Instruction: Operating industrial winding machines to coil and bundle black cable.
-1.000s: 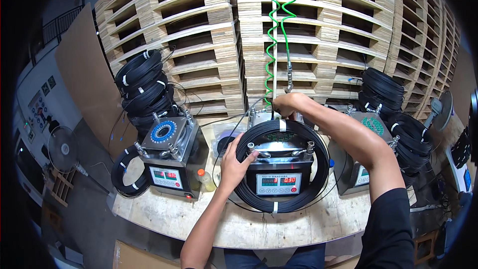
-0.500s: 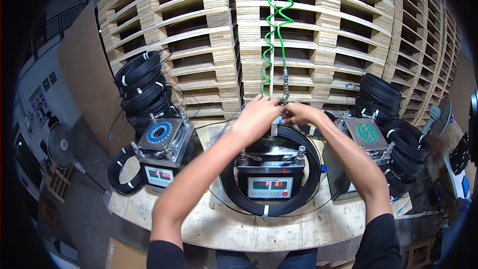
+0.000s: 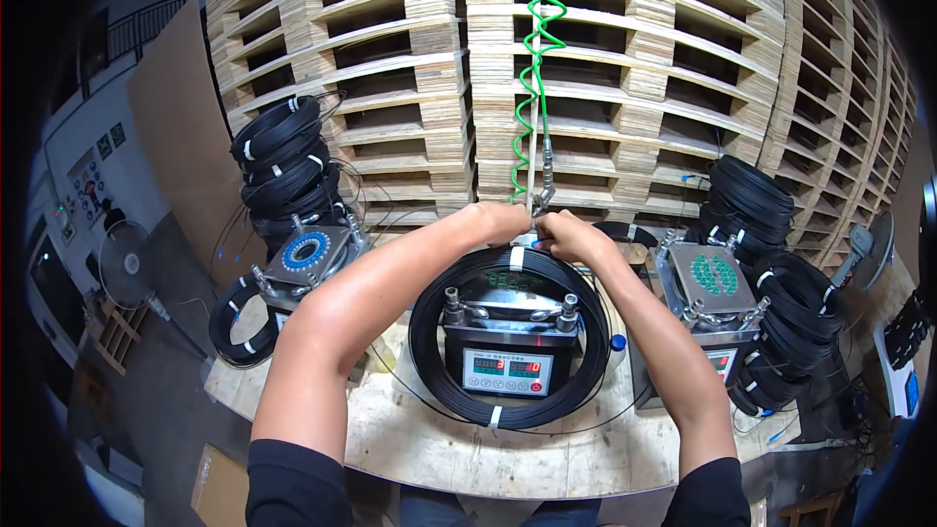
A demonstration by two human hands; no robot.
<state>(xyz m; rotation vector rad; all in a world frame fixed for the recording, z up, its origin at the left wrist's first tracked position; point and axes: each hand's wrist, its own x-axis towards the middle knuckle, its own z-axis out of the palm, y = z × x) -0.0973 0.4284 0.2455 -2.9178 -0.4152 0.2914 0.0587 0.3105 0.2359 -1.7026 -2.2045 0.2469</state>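
Observation:
A black cable coil (image 3: 437, 371) with white ties lies around a grey winding machine (image 3: 508, 346) at the middle of the wooden bench. Both hands meet at the coil's far edge. My left hand (image 3: 505, 222) and my right hand (image 3: 569, 233) pinch a white tie (image 3: 517, 256) there, fingers closed on it. A green spiral air hose (image 3: 535, 59) hangs down just above the hands, ending in a metal fitting (image 3: 547, 181).
A second machine (image 3: 305, 256) stands left with stacked black coils (image 3: 283, 166) behind it. A third machine (image 3: 717, 283) is at the right, beside more coils (image 3: 781, 283). Wooden pallets (image 3: 625, 68) form a wall behind the bench (image 3: 410, 439). A fan (image 3: 127, 263) stands at the far left.
My left hand has left the front of the coil and reached to its far edge, joining the right hand there. Both now hold the white tie.

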